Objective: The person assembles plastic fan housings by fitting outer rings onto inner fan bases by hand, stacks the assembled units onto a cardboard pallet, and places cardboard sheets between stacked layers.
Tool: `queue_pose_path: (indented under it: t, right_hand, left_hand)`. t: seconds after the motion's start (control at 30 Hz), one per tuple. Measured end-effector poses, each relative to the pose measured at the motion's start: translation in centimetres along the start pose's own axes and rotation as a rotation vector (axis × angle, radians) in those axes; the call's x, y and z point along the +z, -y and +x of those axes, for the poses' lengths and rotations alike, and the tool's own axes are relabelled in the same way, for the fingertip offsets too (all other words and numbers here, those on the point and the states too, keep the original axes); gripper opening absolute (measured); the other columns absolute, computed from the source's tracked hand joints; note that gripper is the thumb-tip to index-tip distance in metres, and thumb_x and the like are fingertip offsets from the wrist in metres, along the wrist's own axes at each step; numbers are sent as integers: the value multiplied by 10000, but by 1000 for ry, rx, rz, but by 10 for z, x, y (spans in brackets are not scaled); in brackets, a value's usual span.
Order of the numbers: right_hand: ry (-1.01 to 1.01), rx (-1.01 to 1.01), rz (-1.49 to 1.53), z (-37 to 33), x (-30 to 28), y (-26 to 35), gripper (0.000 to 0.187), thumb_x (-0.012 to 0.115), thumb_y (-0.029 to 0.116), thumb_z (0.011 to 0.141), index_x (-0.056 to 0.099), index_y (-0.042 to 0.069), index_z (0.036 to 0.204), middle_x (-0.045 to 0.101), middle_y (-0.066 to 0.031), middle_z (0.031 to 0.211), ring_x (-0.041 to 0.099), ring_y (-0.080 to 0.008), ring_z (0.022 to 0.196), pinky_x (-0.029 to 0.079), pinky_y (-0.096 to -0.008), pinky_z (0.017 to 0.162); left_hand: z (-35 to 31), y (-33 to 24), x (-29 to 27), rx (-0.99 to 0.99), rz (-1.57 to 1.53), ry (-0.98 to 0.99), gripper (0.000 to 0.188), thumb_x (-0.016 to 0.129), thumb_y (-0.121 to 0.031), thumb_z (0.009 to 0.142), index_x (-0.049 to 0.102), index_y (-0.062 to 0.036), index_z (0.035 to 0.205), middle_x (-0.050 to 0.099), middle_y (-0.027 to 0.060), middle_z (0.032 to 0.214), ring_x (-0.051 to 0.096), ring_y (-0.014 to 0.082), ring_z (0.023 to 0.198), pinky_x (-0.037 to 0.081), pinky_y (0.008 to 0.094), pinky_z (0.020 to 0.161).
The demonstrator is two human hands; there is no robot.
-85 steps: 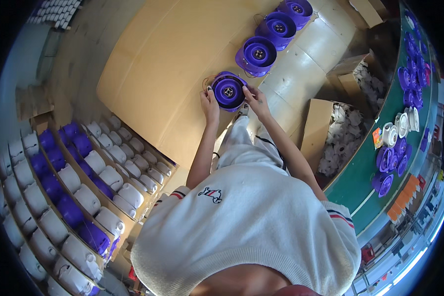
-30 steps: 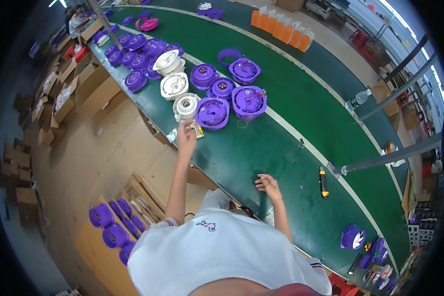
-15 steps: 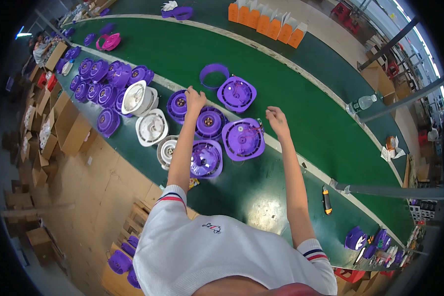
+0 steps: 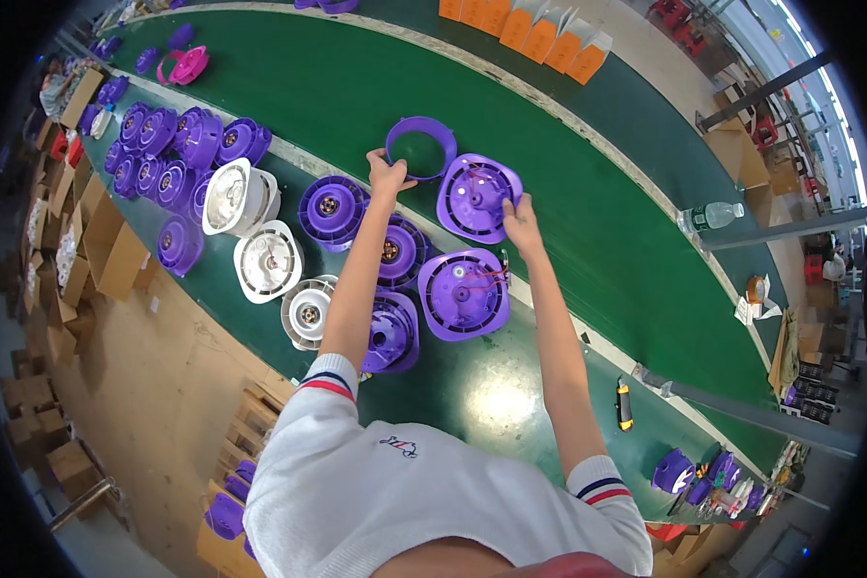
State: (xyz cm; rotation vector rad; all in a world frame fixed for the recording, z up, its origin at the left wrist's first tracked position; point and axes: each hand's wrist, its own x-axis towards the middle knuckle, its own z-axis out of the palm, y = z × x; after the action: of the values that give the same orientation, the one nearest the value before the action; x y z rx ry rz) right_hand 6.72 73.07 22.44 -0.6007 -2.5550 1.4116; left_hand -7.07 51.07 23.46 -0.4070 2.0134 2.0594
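My left hand [image 4: 388,174] is at the near left edge of a purple plastic ring [image 4: 449,143], its fingers and thumb closed on the rim. Beside the ring lies a rounded-square purple plastic housing [image 4: 472,197] with small parts and wires inside. My right hand [image 4: 522,227] pinches the right edge of that housing. Nearer to me sits a similar purple housing [image 4: 464,297] with red wires, touched by neither hand. Round purple housings [image 4: 329,206] with slotted rims stand left of my left forearm, and another [image 4: 395,252] lies just right of it.
White housings [image 4: 268,260] and a cluster of purple ones [image 4: 178,183] cover the left of the green bench. A yellow-black utility knife [image 4: 624,405] lies to the right. Across the green belt [image 4: 588,183] stand orange boxes [image 4: 539,43] and a plastic bottle [image 4: 713,216].
Both hands have moved: the left has reached the ring and closed on its rim, while the right has come in to the housing's edge. The whole view has shifted slightly.
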Motion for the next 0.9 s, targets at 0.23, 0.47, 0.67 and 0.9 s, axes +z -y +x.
queue_pose_path:
  t: [0.23, 0.47, 0.67, 0.9]
  right_hand:
    - [-60, -48, 599, -97, -92, 50, 273, 452, 209, 910, 425, 31, 1116, 517, -50, 1004, 466, -108, 905, 374, -246, 812]
    - [-171, -113, 1003, -189, -127, 105, 276, 485, 125, 876, 421, 63, 1137, 502, -20, 1006, 487, -103, 914, 416, -244, 782]
    - [-249, -194, 1036, -269, -150, 132, 305, 503, 98, 849, 422, 38, 1137, 508, -35, 1000, 500, -104, 897, 428, -231, 772]
    - [-251, -125, 1027, -349, -172, 117, 366, 480, 43, 829, 424, 34, 1190, 529, -53, 998, 540, -112, 825, 476, -221, 675]
  left_hand:
    - [-136, -62, -2, 221, -199, 348, 628, 590, 5, 722, 252, -4, 1250, 454, 88, 975, 527, 177, 830, 537, 340, 732]
    - [-288, -83, -17, 535, -327, 715, 872, 752, -36, 634, 199, -44, 1308, 364, 83, 1177, 398, 190, 1045, 448, 330, 835]
    - [-393, -76, -32, 740, -365, 792, 876, 768, -126, 634, 215, -36, 1308, 317, 86, 1230, 370, 206, 1144, 415, 374, 926]
    - [-492, -53, -44, 770, -223, 702, 548, 629, -157, 802, 333, 6, 1233, 365, 70, 1026, 419, 143, 952, 404, 248, 803]
